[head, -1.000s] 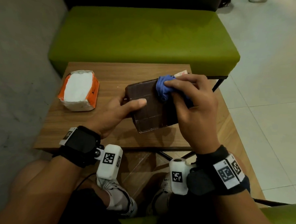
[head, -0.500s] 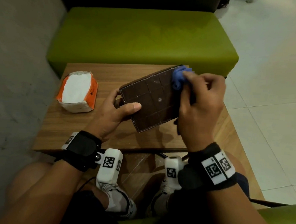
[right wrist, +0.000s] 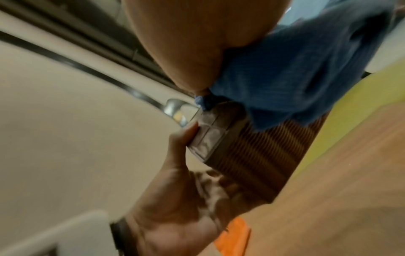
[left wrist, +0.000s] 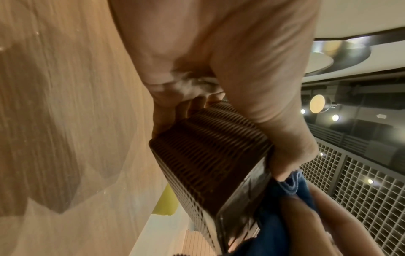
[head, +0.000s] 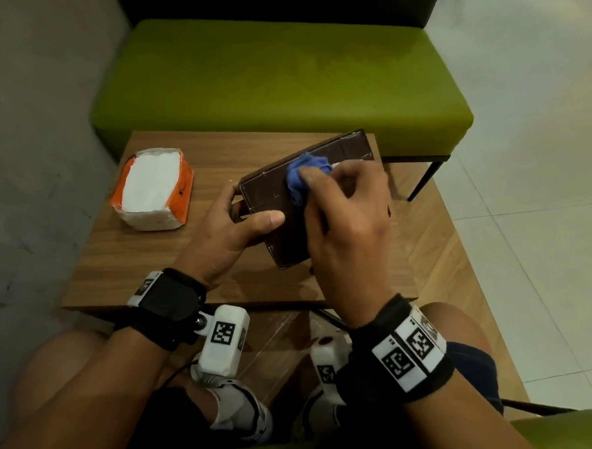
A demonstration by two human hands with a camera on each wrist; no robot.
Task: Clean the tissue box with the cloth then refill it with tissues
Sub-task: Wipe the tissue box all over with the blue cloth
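Two hands: we have both on the job.
Right hand [head: 347,223]: bunches the blue cloth [head: 305,176] in its fingers, pressing it onto the box's flat face so the wipe bites.
Left hand [head: 234,228]: clamps the brown tissue box [head: 268,195], thumb on top, tilting it up off the table [head: 183,259] toward us.
Tissues [head: 154,189]: the opened orange pack waits on the table to the left, apart, for refilling.

Tissue box [head: 282,203] dark brown w/ ribbed sides; cloth [head: 304,176] blue; tissue pack [head: 152,186] orange & white; bench [head: 281,82] green.
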